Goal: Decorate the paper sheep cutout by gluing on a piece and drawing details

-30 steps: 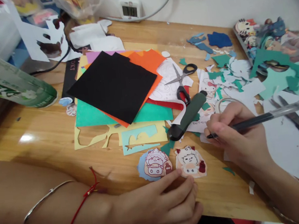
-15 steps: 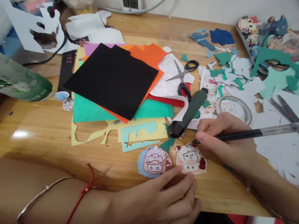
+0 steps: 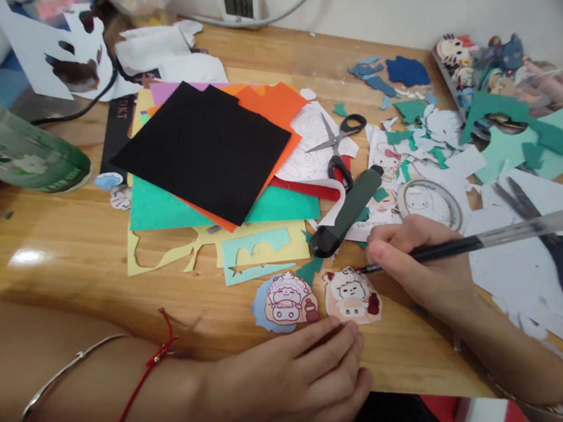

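Note:
My right hand [image 3: 425, 266] is closed around a pen [image 3: 510, 232] with a black grip and a clear barrel. Its tip rests at the upper right of a cut-out cartoon figure [image 3: 352, 301] on the table, which has black lines and a dark red bottle shape. Stretched-out fingers of my left hand [image 3: 289, 381] lie flat at the lower edge of that cut-out. Just left of it lies a similar cartoon cut-out [image 3: 288, 302], with dark red lines and a blue backing. A dark green box cutter [image 3: 352, 211] lies above the two figures.
Coloured sheets [image 3: 205, 152] are piled behind the cut-outs. Small scissors [image 3: 337, 139], a tape roll [image 3: 456, 219] and paper scraps [image 3: 434, 131] lie to the right, with larger scissors [image 3: 560, 255] near my right forearm. A green-and-white bottle [image 3: 24, 151] stands at left.
The view has shifted slightly, so most things sit a little further left. The pen's rear end is angled a bit higher; both hands keep nearly the same places at the cut-out.

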